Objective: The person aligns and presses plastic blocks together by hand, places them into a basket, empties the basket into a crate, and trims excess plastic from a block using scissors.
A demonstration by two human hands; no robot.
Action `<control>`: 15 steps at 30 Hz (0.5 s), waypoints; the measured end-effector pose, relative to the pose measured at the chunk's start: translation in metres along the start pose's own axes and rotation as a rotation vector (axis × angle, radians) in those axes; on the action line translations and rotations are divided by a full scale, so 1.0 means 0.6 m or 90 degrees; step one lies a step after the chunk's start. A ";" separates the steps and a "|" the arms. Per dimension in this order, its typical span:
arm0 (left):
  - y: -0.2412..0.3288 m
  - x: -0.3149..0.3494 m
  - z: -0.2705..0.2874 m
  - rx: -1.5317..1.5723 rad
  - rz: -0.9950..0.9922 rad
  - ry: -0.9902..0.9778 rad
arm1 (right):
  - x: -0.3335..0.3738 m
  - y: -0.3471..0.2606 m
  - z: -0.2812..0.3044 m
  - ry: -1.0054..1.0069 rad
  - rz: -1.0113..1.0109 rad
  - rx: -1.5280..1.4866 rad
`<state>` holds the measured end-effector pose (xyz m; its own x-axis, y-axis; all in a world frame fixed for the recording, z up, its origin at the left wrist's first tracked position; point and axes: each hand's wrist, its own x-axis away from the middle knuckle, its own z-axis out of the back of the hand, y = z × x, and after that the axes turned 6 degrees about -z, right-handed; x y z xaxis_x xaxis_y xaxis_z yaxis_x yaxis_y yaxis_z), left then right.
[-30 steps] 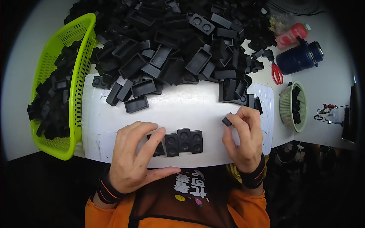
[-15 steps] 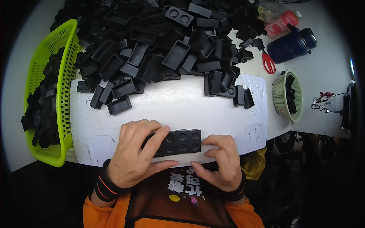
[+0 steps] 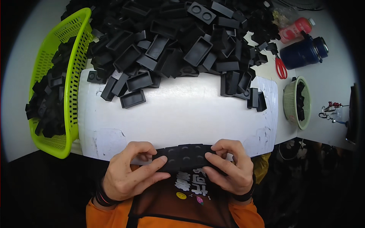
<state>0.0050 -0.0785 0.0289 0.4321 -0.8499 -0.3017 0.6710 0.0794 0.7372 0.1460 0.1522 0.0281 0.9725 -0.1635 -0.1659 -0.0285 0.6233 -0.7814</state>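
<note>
Between my two hands is a row of black two-stud blocks (image 3: 185,156), set side by side with their round studs toward me. My left hand (image 3: 133,171) grips the row's left end, fingers at the far edge and thumb nearer me. At the right end my right hand (image 3: 230,163) pinches the row in the same way. The row is held over the front edge of the white board (image 3: 178,117), in front of my apron. Its underside is hidden, and the fingers cover both ends.
A large heap of loose black blocks (image 3: 197,51) covers the far side. On the left stands a green basket (image 3: 72,87) of black pieces. To the right are a pale small basket (image 3: 292,102), red-handled scissors (image 3: 281,68), a navy flask (image 3: 300,53) and a pink bottle (image 3: 296,30).
The row of blocks has come off the board and toward me, its studs tipping my way. My right hand has closed on the right end; my left hand has shifted to the left end.
</note>
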 end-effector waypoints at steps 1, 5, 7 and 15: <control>-0.002 -0.007 0.005 0.045 0.045 -0.031 | -0.005 -0.001 0.005 -0.016 -0.018 -0.022; -0.043 -0.041 0.012 0.094 0.097 0.015 | -0.055 0.026 0.005 -0.020 -0.062 -0.053; -0.050 -0.048 0.005 0.047 0.079 0.055 | -0.056 0.032 -0.001 -0.006 -0.095 0.027; -0.041 -0.010 0.004 -0.219 0.039 0.035 | -0.031 0.032 0.008 -0.009 0.011 0.283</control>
<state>-0.0155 -0.0764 0.0140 0.5036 -0.8094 -0.3020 0.8023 0.3085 0.5111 0.1286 0.1707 0.0192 0.9760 -0.1419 -0.1653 0.0550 0.8947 -0.4433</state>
